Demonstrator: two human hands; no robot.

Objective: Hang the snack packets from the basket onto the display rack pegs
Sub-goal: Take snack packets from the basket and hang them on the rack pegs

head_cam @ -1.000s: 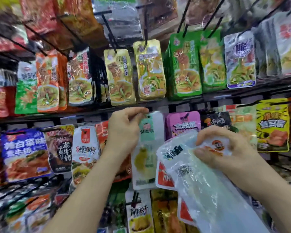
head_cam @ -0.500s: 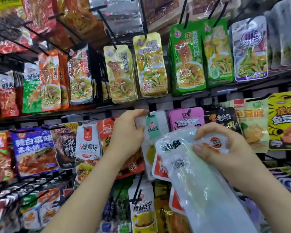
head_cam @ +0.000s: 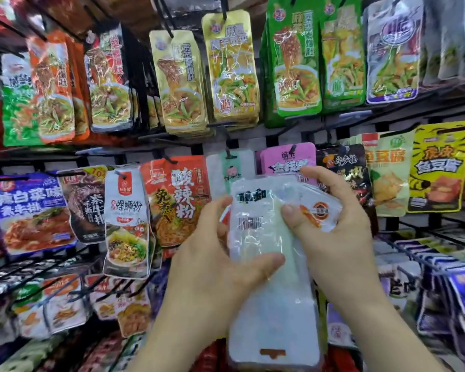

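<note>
Both hands hold what looks like a small stack of translucent white plastic snack packets (head_cam: 269, 304) at the centre of the view, in front of the black metal display rack (head_cam: 141, 84). The stack's long axis runs from 12 o'clock to 6 o'clock, leaning a little left at the top. The left hand (head_cam: 212, 267) grips the stack's left edge from 8 o'clock, with its thumb laid across the front face and its fingers curled out of sight behind. The right hand (head_cam: 341, 224) grips the upper right corner from 2 o'clock, its thumb pressing the front and its fingers wrapped over the top edge. An orange-edged cut-out that looks like the hang slot (head_cam: 273, 353) sits at the 6 o'clock end, nearest the person. The likely target, a thin black wire peg (head_cam: 229, 153), lies just beyond the stack's 12 o'clock end and carries a pale hanging packet with a mint-green label strip (head_cam: 235, 170). So the slot appears to point away from the peg, and I judge the packet must be turned end over end first. The right hand is the nearer to the peg. The basket is not in view.
</note>
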